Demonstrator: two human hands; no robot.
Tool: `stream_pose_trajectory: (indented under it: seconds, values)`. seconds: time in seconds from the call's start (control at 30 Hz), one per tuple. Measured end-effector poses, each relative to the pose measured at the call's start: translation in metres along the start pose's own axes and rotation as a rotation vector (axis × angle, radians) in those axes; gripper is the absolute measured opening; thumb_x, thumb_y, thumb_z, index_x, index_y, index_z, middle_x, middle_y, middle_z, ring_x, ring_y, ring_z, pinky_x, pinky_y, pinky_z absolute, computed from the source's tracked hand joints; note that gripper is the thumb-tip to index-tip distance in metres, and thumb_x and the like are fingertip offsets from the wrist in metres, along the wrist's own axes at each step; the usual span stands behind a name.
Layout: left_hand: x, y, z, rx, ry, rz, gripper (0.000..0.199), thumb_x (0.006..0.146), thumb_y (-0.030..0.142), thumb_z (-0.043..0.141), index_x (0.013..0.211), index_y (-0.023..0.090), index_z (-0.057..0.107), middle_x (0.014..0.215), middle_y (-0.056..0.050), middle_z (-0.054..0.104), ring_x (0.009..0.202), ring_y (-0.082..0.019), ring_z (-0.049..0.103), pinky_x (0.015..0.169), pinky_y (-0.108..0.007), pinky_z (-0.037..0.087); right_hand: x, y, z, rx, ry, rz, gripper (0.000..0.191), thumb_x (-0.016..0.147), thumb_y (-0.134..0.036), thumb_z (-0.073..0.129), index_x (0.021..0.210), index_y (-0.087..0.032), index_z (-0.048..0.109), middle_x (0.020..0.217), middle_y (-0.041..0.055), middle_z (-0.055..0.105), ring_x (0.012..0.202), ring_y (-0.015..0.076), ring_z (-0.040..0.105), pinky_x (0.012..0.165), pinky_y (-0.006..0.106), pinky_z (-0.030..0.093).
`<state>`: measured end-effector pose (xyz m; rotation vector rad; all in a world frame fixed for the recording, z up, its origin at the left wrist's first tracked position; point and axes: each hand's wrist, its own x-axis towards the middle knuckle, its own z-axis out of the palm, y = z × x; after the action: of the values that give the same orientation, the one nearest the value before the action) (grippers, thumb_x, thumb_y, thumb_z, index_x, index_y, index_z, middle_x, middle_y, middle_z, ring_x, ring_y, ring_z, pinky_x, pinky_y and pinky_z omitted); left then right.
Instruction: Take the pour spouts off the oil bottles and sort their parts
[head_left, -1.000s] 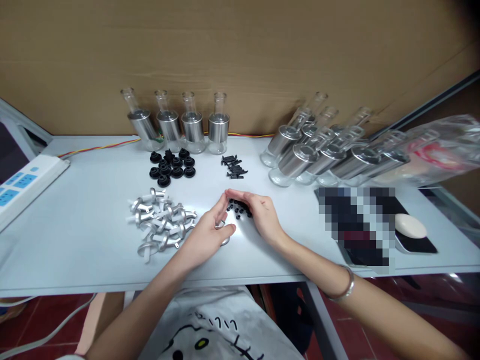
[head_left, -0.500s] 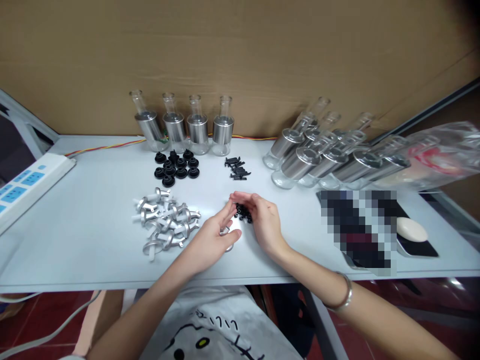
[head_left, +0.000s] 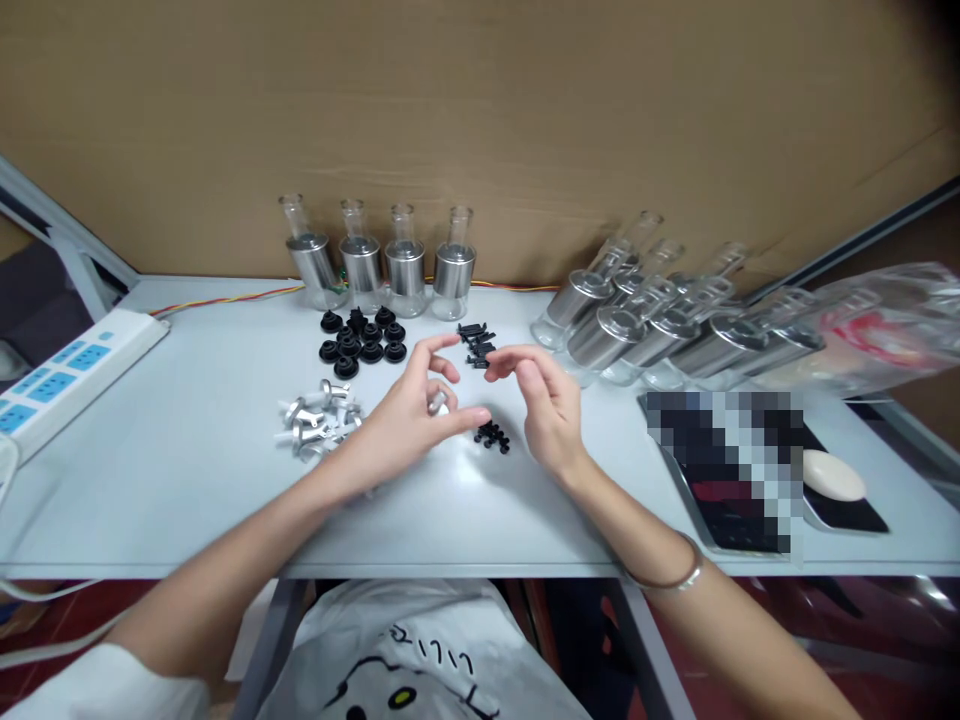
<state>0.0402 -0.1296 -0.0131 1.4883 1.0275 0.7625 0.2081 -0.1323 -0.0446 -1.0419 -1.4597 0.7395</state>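
Observation:
My left hand point(head_left: 409, 410) is raised over the desk, its index finger and thumb spread. Its other fingers curl around a silver pourer spout point(head_left: 438, 403), mostly hidden by the hand. Opposite it, my right hand point(head_left: 551, 410) is open and empty, its fingers bent and thumb up. On the desk between and below the hands lies a small pile of tiny black rings point(head_left: 493, 437). Short black strips point(head_left: 478, 345) lie just behind the fingertips. More silver pourer spouts point(head_left: 319, 420) are heaped to the left, partly covered by my left forearm.
Black stoppers point(head_left: 360, 342) are grouped behind the spouts. Glass bottles with steel sleeves point(head_left: 405, 268) line the back, and more bottles point(head_left: 611, 335) crowd the right beside a plastic bag point(head_left: 885, 320). A power strip point(head_left: 75, 370) lies left; a white mouse point(head_left: 832, 475) rests right.
Both hands have lifted away from the black rings and moved farther forward. My left hand's silver spout has risen with it. The camera view has shifted slightly.

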Motion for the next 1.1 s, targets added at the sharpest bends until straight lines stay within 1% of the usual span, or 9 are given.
stream_pose_trajectory:
  seconds: [0.1,0.2,0.33,0.5,0.6,0.7,0.77,0.9,1.1]
  values:
    - [0.020,0.005,-0.011,0.101,-0.067,0.071,0.076,0.063,0.019,0.072,0.124,0.025,0.026,0.107,-0.003,0.046,0.073,-0.007,0.055,0.060,-0.018,0.047,0.018,-0.010,0.005,-0.181,-0.189,-0.274,0.027,0.092,-0.042,0.045,0.088,-0.021,0.061,0.076,0.0026,0.060,0.072,0.0156,0.055,0.074,0.030,0.043]
    - [0.034,0.008,-0.018,0.141,-0.203,0.096,0.079,0.061,0.011,0.070,0.123,0.024,0.022,0.104,-0.002,0.048,0.069,-0.007,0.057,0.064,-0.021,0.049,0.030,-0.009,0.013,-0.284,-0.323,-0.405,0.029,0.092,-0.041,0.042,0.077,-0.021,0.056,0.068,0.0015,0.054,0.068,0.0152,0.049,0.070,0.030,0.040]
    - [0.043,0.010,-0.024,0.138,-0.218,0.148,0.067,0.063,0.013,0.070,0.117,0.024,0.033,0.108,-0.004,0.049,0.075,-0.009,0.058,0.069,-0.025,0.050,0.032,-0.001,0.014,-0.256,-0.242,-0.240,0.037,0.094,-0.045,0.037,0.068,-0.021,0.045,0.061,-0.0015,0.046,0.059,0.0122,0.042,0.059,0.025,0.035]
    - [0.046,0.004,-0.023,0.145,-0.123,0.350,0.037,0.069,0.019,0.071,0.100,0.018,0.050,0.100,-0.004,0.057,0.090,-0.015,0.058,0.078,-0.027,0.048,0.026,0.007,0.004,-0.074,-0.086,-0.043,0.043,0.093,-0.049,0.038,0.062,-0.020,0.040,0.057,-0.0026,0.041,0.055,0.0109,0.038,0.055,0.024,0.032]
    - [0.040,-0.004,-0.024,0.271,-0.014,0.446,0.031,0.075,0.026,0.071,0.098,0.016,0.053,0.094,-0.004,0.062,0.080,-0.014,0.058,0.073,-0.026,0.048,0.025,0.008,0.002,0.017,-0.104,0.038,0.044,0.091,-0.048,0.042,0.058,-0.020,0.040,0.053,-0.0026,0.040,0.053,0.0111,0.037,0.054,0.025,0.031]
    - [0.034,-0.008,-0.032,0.505,0.092,0.603,0.015,0.087,0.031,0.058,0.086,0.016,0.057,0.078,-0.002,0.062,0.067,-0.011,0.055,0.065,-0.024,0.045,0.025,0.006,0.004,0.108,-0.099,0.098,0.044,0.090,-0.046,0.043,0.055,-0.020,0.040,0.050,-0.0026,0.040,0.050,0.0111,0.036,0.053,0.026,0.031]
    - [0.033,-0.007,-0.039,0.687,0.075,0.701,0.024,0.092,0.035,0.049,0.080,0.016,0.057,0.072,-0.001,0.060,0.061,-0.010,0.053,0.060,-0.022,0.042,0.025,0.005,0.005,0.142,-0.070,0.117,0.044,0.089,-0.046,0.044,0.054,-0.020,0.040,0.049,-0.0028,0.040,0.049,0.0108,0.036,0.053,0.026,0.031]
    - [0.040,-0.001,-0.045,0.990,0.023,0.791,0.034,0.093,0.044,0.040,0.091,0.015,0.058,0.072,-0.001,0.060,0.058,-0.011,0.053,0.054,-0.021,0.036,0.022,0.005,0.009,0.106,-0.076,0.160,0.045,0.088,-0.050,0.046,0.054,-0.020,0.042,0.049,-0.0028,0.042,0.049,0.0104,0.038,0.053,0.026,0.032]
    - [0.045,-0.007,-0.041,1.091,0.073,0.981,0.037,0.093,0.029,0.024,0.083,0.014,0.056,0.072,-0.003,0.055,0.053,-0.012,0.052,0.046,-0.023,0.030,0.014,-0.001,0.015,0.227,-0.306,0.218,0.040,0.091,-0.046,0.043,0.062,-0.019,0.048,0.055,-0.0026,0.046,0.053,0.0099,0.041,0.055,0.025,0.034]
